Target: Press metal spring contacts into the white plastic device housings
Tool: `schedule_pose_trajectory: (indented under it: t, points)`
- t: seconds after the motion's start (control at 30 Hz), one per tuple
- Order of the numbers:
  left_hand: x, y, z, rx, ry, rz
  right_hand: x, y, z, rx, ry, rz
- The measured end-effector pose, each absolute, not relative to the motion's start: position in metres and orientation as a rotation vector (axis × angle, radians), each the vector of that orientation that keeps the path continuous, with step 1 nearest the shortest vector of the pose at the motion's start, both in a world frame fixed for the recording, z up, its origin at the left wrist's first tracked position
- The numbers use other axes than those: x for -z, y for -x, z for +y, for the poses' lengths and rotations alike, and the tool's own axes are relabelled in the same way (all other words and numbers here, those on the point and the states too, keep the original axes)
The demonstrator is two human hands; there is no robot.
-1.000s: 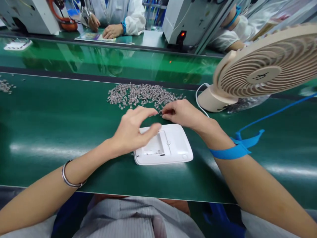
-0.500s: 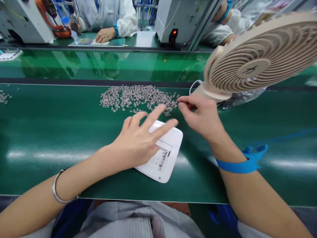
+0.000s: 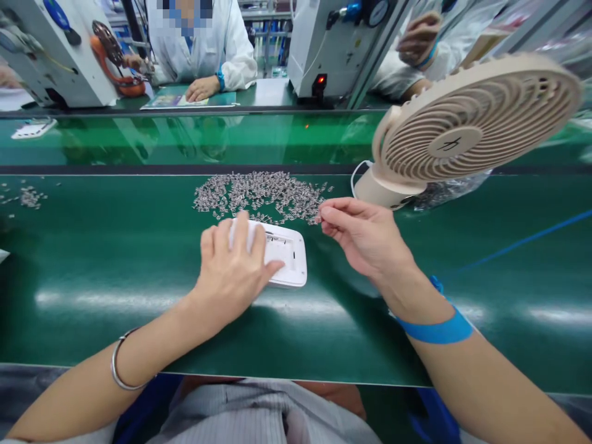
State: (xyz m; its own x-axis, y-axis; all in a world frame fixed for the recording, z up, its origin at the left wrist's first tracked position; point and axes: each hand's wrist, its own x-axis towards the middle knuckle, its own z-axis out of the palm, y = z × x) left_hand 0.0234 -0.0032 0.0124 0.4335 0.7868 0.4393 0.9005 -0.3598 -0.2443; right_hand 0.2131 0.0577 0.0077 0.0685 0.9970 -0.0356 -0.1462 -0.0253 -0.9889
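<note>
My left hand (image 3: 235, 262) lies over the left part of a white plastic housing (image 3: 300, 259), fingers on its far side and thumb on the near side, gripping it. An open battery compartment with small metal contacts faces up; the rest of the housing is hidden under the hand. To the right, my right hand (image 3: 365, 237) is raised with thumb and forefinger pinched together. A tiny metal piece (image 3: 318, 218) shows at the fingertips, too small to make out clearly. Just beyond both hands, a heap of small metal contact pieces (image 3: 259, 190) spreads across the green table (image 3: 139, 259).
A beige fan (image 3: 456, 143) stands at the right, close to my right hand, with a clear plastic bag (image 3: 451, 190) behind it. More metal pieces (image 3: 31, 197) lie far left. A blue wrist-strap cord (image 3: 522, 245) runs right. Co-workers sit beyond the green barrier (image 3: 272, 139).
My left hand has closed on the white housing, which has turned and shifted left, its compartment now pointing right. My right hand has drawn slightly nearer, still pinched. The head view has tilted up.
</note>
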Motion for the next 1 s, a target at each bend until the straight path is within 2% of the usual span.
schedule_pose_trajectory:
  t: [0.13, 0.33, 0.73, 1.0]
  points:
    - [0.002, -0.034, -0.023, 0.275, 2.461, -1.188, -0.013, -0.206, 0.047, -1.439, 1.114, -1.002]
    - [0.012, -0.043, -0.040, 0.360, 2.403, -1.174, -0.018, -0.200, 0.040, -1.585, 1.125, -0.943]
    - [0.017, -0.043, -0.036, 0.784, 2.384, -1.172, -0.017, -0.191, 0.033, -1.689, 1.051, -0.875]
    - [0.008, -0.038, -0.021, 0.995, 2.328, -1.327, -0.013, -0.183, 0.014, -1.640, 0.930, -1.118]
